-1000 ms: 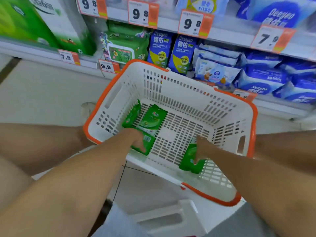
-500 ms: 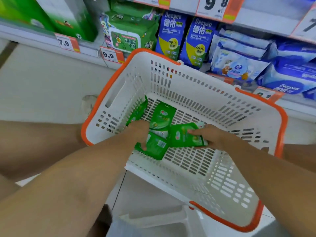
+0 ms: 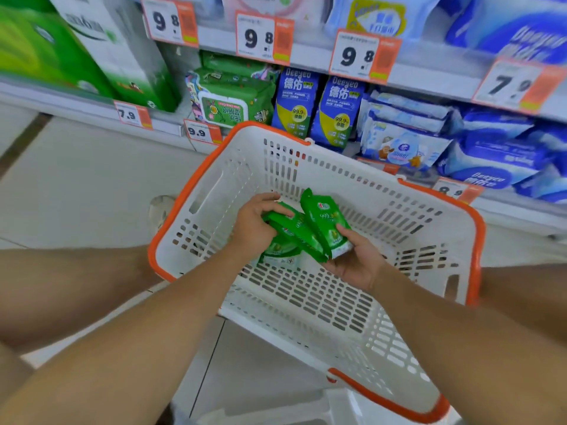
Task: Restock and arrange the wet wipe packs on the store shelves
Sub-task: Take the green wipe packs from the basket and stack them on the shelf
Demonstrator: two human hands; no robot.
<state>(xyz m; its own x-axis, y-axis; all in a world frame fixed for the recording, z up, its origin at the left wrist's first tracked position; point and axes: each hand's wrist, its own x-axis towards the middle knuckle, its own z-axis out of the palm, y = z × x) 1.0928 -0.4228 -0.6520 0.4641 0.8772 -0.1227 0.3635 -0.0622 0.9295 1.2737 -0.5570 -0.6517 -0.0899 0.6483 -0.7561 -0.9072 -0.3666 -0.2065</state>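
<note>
Shelf-side basket: green packs

Both forearms are bare, no sleeves, watch or rings showing; grey shorts fabric shows at the bottom edge.

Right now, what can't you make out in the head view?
- Count of small green wet wipe packs: overlapping, partly covered by left hand and right hand.
- Price tag beyond the white plastic basket with orange rim: the rim cuts it off.
- Small print on the blue packs: too small.
</note>
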